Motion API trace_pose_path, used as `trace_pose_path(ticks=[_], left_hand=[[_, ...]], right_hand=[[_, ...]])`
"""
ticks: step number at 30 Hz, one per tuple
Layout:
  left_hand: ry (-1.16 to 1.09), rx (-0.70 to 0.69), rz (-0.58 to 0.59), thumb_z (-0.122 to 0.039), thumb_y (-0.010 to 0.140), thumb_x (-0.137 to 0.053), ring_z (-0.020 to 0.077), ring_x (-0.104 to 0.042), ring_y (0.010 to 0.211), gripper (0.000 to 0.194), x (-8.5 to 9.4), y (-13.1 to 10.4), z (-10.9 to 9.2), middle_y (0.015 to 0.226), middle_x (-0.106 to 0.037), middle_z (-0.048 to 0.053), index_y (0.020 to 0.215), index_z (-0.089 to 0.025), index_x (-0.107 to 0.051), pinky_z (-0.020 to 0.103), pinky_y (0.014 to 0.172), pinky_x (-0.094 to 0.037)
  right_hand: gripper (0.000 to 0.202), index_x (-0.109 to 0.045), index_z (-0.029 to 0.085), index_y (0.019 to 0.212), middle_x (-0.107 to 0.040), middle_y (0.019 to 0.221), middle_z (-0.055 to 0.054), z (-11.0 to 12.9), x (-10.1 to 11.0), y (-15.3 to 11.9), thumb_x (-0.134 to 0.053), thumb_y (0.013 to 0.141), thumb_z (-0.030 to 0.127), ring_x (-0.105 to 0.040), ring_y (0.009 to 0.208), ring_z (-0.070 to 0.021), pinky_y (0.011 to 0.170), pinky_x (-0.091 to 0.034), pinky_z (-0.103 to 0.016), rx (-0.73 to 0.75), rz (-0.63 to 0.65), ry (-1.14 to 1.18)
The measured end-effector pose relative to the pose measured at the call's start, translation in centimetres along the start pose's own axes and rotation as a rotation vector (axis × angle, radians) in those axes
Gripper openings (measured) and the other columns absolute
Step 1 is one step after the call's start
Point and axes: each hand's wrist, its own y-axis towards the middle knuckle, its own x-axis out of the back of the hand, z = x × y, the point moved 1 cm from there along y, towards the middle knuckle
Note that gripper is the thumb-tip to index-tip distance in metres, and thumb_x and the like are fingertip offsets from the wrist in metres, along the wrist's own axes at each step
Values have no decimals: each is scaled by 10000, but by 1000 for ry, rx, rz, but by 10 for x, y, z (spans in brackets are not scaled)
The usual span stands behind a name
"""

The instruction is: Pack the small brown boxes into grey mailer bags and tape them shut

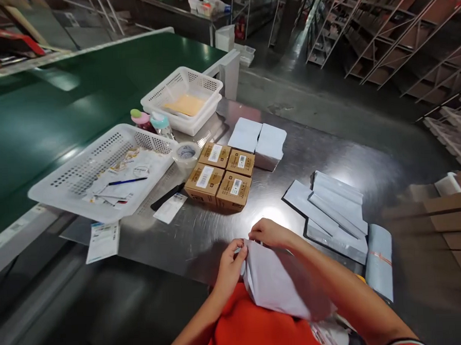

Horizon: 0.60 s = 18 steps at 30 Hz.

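Note:
A pale grey-white mailer bag (pixel 277 281) hangs against the red shirt at the near edge of the metal table. My left hand (pixel 233 260) pinches its upper left corner between thumb and fingers. Along the same top edge, a little to the right, my right hand (pixel 267 232) has its fingers closed on the bag. Whether anything is inside the bag cannot be seen. Beyond my hands stand several small brown boxes (pixel 233 190) with white barcode labels, pushed together in a block. Two white stacks (pixel 269 142) sit just behind them.
Flat grey mailers (pixel 335 208) and a rolled bundle (pixel 379 262) lie at the right. A white basket (pixel 73 201) of papers with a pen, a tape roll (pixel 186 153), a black-handled tool (pixel 168 196), two bottles and stacked baskets (pixel 208 112) stand left. A green conveyor (pixel 105 81) runs behind.

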Motion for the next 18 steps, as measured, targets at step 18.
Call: trace_pose_path(ticks=[18], left_hand=[[186,-20,-95,-475,804,-602,139,-464,654,305,1,-5,-3,668,-510,-24,695,-197,-540,246,632,-378]], right_hand=[[132,-624,160,675,-574,618,38,4,12,-4,-644,806,160,-495,608,-100,601,-337,-231,155,-99,-100]])
